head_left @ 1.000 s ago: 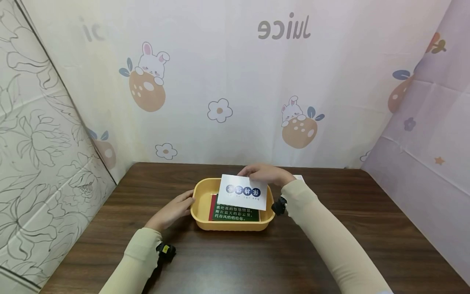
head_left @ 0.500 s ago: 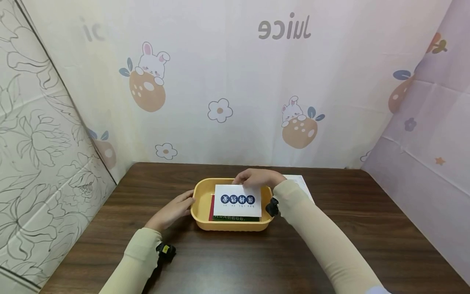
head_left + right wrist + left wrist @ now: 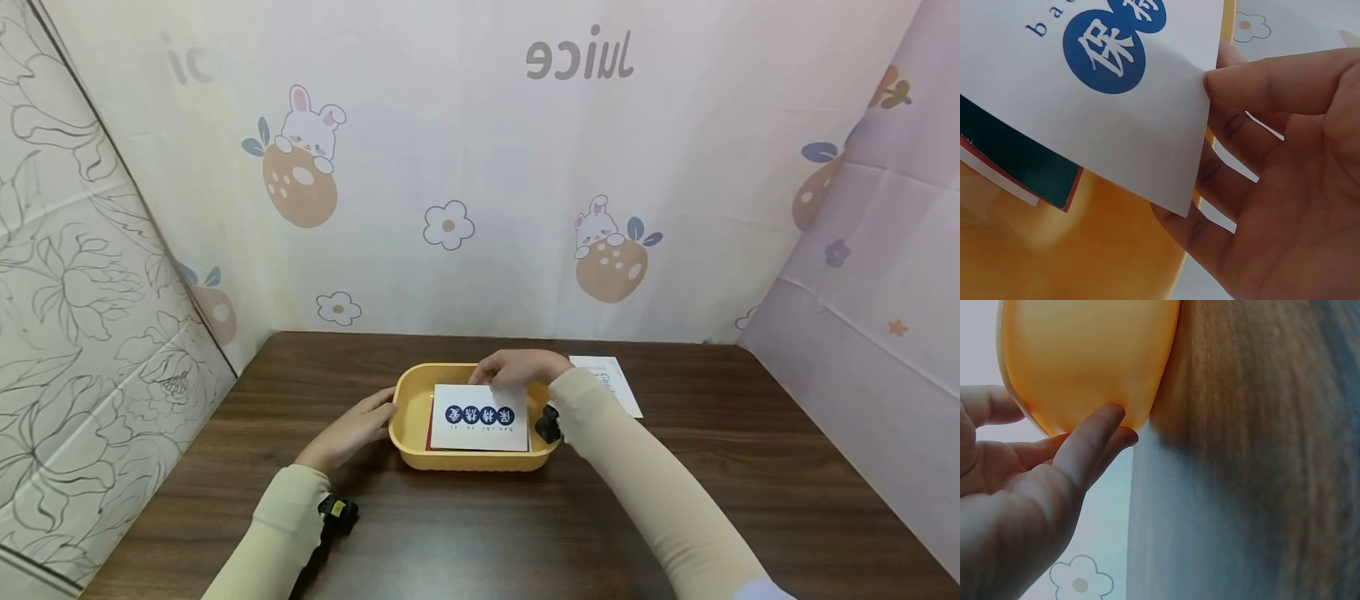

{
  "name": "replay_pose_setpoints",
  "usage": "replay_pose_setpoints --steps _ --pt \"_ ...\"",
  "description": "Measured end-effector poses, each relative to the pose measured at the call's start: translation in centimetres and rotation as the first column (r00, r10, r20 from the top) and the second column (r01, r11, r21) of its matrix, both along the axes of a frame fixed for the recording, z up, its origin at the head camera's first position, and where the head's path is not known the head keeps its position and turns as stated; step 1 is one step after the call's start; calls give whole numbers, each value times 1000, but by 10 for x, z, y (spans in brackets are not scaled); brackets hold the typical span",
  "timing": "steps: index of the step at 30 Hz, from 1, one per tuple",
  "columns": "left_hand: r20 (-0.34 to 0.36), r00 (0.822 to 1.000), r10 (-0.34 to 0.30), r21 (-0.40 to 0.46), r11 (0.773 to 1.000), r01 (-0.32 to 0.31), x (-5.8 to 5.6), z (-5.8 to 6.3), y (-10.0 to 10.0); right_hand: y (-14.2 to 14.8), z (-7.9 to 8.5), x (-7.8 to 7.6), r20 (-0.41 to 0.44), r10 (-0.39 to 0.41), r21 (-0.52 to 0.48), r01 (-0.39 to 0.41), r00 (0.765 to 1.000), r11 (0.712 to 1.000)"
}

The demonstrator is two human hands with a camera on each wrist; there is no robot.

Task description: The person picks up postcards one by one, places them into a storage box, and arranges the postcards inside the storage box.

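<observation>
A yellow plastic tub (image 3: 480, 462) stands on the table. My left hand (image 3: 360, 427) rests against its left end, and in the left wrist view the thumb (image 3: 1091, 440) lies on the outer wall. Inside the tub, a white card (image 3: 480, 434) printed with blue circles and Chinese characters lies over a green, red-edged card (image 3: 1029, 159), which it mostly covers. My right hand (image 3: 519, 367) pinches the white card's far right edge between thumb and fingers, seen close up in the right wrist view.
Partly behind the right forearm, another white card (image 3: 617, 387) lies on the dark wooden table (image 3: 480, 533). A patterned curtain (image 3: 480, 167) hangs behind the table's far edge. Each wrist wears a small black camera (image 3: 339, 512).
My right hand has lowered the white card into the tub and shifted it slightly left, over the green card. More of the card on the table shows. The left hand has stayed put.
</observation>
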State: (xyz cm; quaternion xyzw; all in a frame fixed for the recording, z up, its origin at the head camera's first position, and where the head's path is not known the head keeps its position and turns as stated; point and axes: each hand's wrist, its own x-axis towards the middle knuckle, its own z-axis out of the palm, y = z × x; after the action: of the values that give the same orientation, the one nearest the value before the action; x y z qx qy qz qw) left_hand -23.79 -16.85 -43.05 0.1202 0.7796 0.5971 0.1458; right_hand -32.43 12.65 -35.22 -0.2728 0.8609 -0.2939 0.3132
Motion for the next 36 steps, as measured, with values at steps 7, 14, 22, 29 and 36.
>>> replay_pose_setpoints --steps 7,14,22,29,36 --pt "-8 1000 -29 16 999 29 1 2 -2 -3 -4 0 -5 -24 48 24 1000 999" --pt "-7 999 -32 31 999 32 1 1 -2 -3 -5 2 -55 -48 80 53 997 995" --pt "-11 999 -32 20 999 32 1 2 -2 2 -3 2 -114 -40 98 52 993 994" --pt "-14 1000 -24 16 1000 24 0 2 -2 8 3 6 -172 -54 100 72 984 992" --pt "-11 1000 -25 9 1000 26 0 0 -1 16 8 11 -219 -117 40 129 969 991"
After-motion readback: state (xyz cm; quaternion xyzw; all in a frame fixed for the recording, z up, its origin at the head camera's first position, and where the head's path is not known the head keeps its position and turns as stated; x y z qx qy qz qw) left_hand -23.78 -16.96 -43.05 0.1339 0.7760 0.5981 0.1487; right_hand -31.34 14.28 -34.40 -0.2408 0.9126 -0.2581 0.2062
